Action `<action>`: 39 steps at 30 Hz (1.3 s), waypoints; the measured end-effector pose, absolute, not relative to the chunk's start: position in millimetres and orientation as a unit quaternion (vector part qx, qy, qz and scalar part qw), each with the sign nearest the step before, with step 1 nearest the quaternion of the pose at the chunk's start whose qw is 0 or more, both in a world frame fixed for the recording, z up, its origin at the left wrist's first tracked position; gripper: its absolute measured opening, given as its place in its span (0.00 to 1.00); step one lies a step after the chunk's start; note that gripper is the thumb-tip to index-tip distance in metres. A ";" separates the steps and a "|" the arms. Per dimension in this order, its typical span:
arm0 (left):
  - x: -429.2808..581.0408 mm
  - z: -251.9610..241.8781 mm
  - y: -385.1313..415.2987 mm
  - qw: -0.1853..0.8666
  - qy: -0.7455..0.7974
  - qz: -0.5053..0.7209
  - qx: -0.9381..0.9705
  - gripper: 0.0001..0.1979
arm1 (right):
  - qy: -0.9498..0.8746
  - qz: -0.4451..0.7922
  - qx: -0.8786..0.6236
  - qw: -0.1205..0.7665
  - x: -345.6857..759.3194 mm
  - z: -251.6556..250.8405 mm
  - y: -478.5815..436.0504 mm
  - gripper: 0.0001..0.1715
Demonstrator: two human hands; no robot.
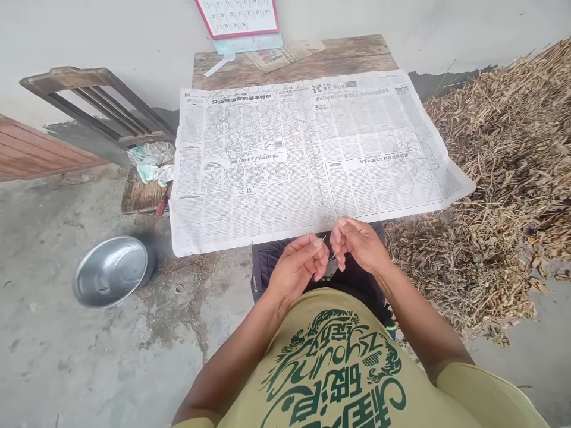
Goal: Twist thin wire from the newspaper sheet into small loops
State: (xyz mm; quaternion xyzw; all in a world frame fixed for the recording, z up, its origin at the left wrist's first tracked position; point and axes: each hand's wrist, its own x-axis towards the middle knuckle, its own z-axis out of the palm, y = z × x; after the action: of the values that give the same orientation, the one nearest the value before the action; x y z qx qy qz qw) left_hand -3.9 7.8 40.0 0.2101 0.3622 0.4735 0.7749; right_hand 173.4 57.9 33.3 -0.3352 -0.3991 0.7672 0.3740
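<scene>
Person at the counter (357,50), both hands low, near the edge; clock read from the hands, 12 straight ahead. Left hand (300,264): grip closed, thumb on forefinger, pinching a thin wire (331,258). Right hand (360,245): fingertips also bunched together on the wire, almost no gap; exact contact too small to tell. Wire is just in front of the belly, in the short space between the two hands, a bent bit showing. Hands nearly touch, right one slightly higher, at about 2 from the left.

Newspaper sheet (267,220) lies over most of the counter, near edge overhanging. Thin loops (218,175) on it: many in rows from 11 to 12, a looser overlapping bunch at 1. Farther off at 12, a paper scrap (285,56) on bare wood; calendar (241,18) at 11.

At 10, wooden chair (134,193), with crumpled cloth (154,160) and a red-handled tool (162,205) on its seat. Metal basin (111,270) on the concrete floor (98,368) at 9. Heap of dry stalks (491,208) spreads from 2 to 3. Yellow-green printed shirt (348,368) at 6.
</scene>
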 end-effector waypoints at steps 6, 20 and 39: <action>-4.1 37.8 9.4 0.776 0.365 0.471 0.207 0.21 | -0.458 0.725 -0.356 0.371 180.0 31.6 59.2 0.31; -6.4 27.8 11.9 0.789 0.368 0.456 0.185 0.18 | -0.404 0.739 -0.419 0.339 180.7 29.3 62.1 0.37; -9.5 41.9 13.3 0.735 0.449 0.476 0.177 0.21 | -0.355 0.765 -0.377 0.383 166.3 25.7 49.9 0.33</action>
State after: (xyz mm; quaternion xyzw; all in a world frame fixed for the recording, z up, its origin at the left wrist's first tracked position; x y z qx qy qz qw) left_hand -9.5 13.3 41.9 0.1775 0.4490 0.4760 0.7351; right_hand 166.3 49.9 25.7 -0.3772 -0.3553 0.7645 0.3834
